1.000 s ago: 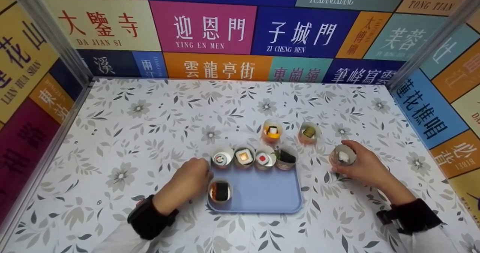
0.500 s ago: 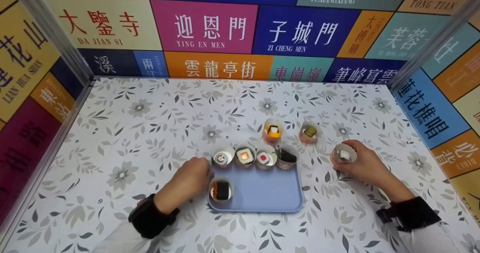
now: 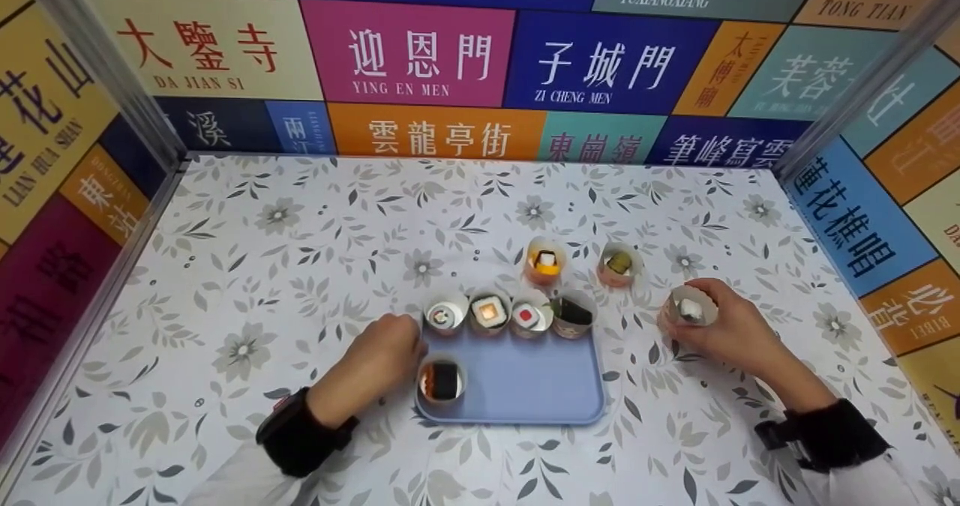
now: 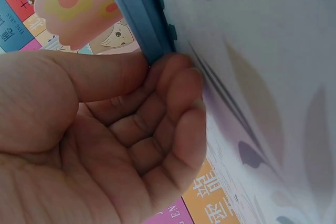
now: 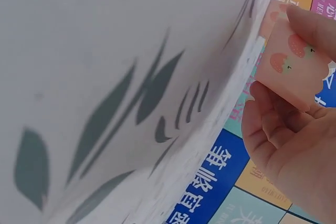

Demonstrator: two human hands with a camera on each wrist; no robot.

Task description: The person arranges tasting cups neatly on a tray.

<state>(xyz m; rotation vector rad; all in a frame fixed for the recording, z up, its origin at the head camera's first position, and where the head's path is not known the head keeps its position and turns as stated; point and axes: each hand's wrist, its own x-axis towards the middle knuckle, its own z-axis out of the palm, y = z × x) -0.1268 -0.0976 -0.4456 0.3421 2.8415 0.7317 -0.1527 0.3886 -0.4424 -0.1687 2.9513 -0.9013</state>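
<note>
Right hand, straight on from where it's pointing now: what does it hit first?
Likely the cup with the green filling, ahead and to the left of the strawberry-print cup the right hand grips. Height is unclear in the head view; it might pass above.

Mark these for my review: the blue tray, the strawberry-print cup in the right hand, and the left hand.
Blue tray [image 3: 532, 386], head view: its bare floor.
Strawberry-print cup [image 5: 292, 72], right wrist view: its outer wall.
Left hand [image 4: 105, 140], left wrist view: its palm.
</note>
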